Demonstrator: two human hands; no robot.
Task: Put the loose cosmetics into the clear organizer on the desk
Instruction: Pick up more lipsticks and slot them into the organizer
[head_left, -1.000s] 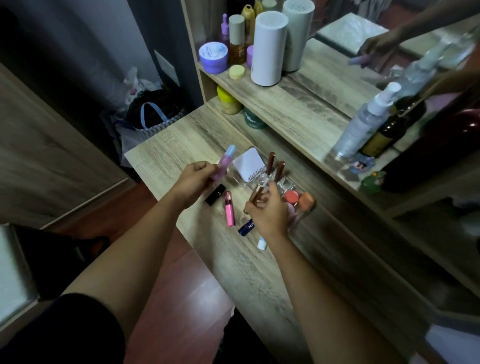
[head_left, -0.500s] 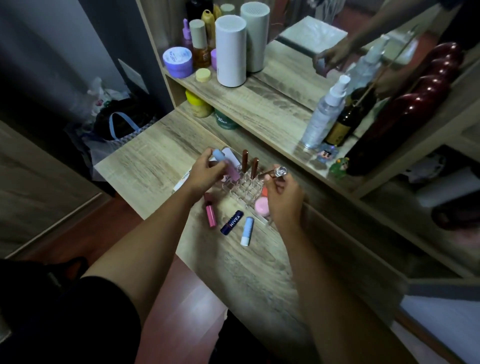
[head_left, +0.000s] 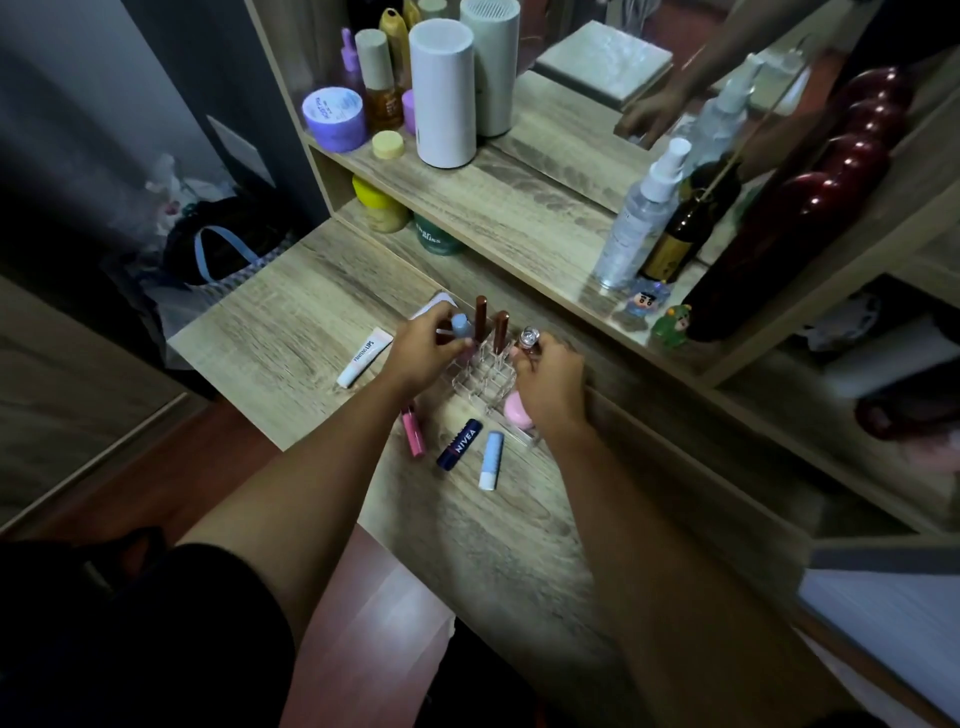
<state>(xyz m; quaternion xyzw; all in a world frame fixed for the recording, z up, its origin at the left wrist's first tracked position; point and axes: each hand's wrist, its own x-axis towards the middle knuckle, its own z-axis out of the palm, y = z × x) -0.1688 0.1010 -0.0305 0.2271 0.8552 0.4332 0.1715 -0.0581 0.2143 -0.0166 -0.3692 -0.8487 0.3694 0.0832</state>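
Observation:
A clear gridded organizer stands on the wooden desk, with two brown lip tubes upright in its far cells. My left hand holds a pink tube with a light blue cap upright at the organizer's left side. My right hand holds a small silver-capped tube at its right side. Loose on the desk lie a pink lip gloss, a dark blue Nivea stick, a pale blue and white stick and a white squeeze tube. A pink round compact sits by my right wrist.
A raised shelf behind the desk carries a white cylinder, a purple jar, a spray bottle, a dark bottle and small figurines. A mirror stands behind it. A bag lies on the floor to the left.
Both hands have moved to the organizer. The left hand brought the blue-capped tube upright to its left side; the right hand now holds a silver-capped tube. The camera view shifted.

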